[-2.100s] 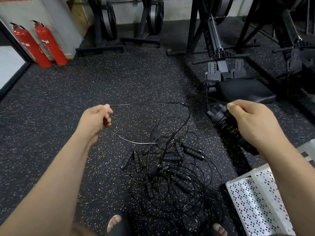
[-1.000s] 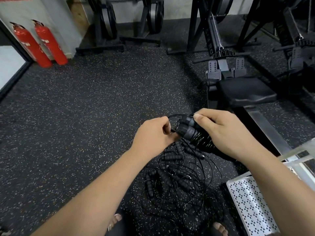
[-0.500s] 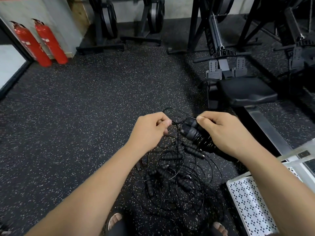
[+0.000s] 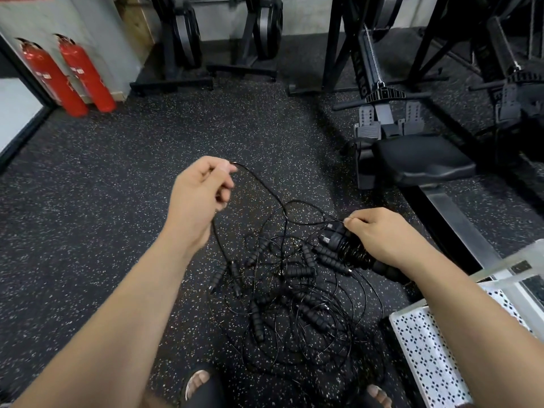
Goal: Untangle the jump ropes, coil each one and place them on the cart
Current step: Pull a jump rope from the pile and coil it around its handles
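Over by the wall on the far left stand two red fire extinguishers (image 4: 85, 75), side by side on the dark speckled floor (image 4: 103, 201). Nearer the middle, the person's left hand (image 4: 200, 195) is raised above the floor, its fingers curled in. The thumb and forefinger pinch a thin black cord (image 4: 265, 185). From the fingertips the cord arcs off to the right and downward. Another stretch hangs from under the palm, straight down to the floor.

Below and between the arms lies the tangle of jump ropes (image 4: 294, 290), a loose heap of thin black loops and ribbed black grips spread on the floor just in front of the person's sandalled feet (image 4: 200, 384). None of it lies on the cart.

To the right of the heap, the right hand (image 4: 379, 234) is held low, just over the edge of the tangle. Its fingers are wrapped round a bunch of black handles (image 4: 338, 244), and the thumb tip presses the cord against the top of them. How many handles are in that grip I cannot tell.

Behind the right hand sits the black padded seat (image 4: 421, 163) of a rowing machine, on its metal rail. At the lower right corner is the cart (image 4: 426, 357), a white shelf with a pattern of small holes, partly behind the right forearm.
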Demonstrator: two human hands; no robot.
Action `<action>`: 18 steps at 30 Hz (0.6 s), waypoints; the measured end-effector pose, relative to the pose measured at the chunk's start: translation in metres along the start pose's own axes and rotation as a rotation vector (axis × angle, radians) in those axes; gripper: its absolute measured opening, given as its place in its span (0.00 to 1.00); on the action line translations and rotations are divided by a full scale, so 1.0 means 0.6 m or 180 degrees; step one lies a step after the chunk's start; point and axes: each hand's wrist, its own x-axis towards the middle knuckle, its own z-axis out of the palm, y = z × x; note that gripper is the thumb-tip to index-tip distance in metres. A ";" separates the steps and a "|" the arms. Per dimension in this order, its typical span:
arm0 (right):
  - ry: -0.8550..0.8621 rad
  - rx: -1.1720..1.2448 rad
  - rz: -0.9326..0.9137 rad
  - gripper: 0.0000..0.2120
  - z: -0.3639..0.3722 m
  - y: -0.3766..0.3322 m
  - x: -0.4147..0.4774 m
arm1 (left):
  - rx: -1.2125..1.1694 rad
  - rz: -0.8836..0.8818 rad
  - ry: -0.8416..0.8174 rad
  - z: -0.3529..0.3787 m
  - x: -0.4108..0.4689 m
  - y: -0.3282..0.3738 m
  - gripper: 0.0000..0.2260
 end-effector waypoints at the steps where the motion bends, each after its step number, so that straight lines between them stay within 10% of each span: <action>1: 0.0035 -0.0023 0.0028 0.15 -0.001 0.003 0.003 | -0.0078 -0.0002 0.0072 -0.009 0.004 -0.002 0.08; 8: 0.0304 0.0120 0.0065 0.16 -0.016 0.006 -0.001 | -0.0581 0.0004 0.0563 -0.055 0.032 -0.014 0.08; 18: 0.1177 0.0954 -0.0750 0.12 -0.059 -0.046 -0.058 | 0.1218 -0.1103 -0.0148 -0.048 0.041 -0.112 0.08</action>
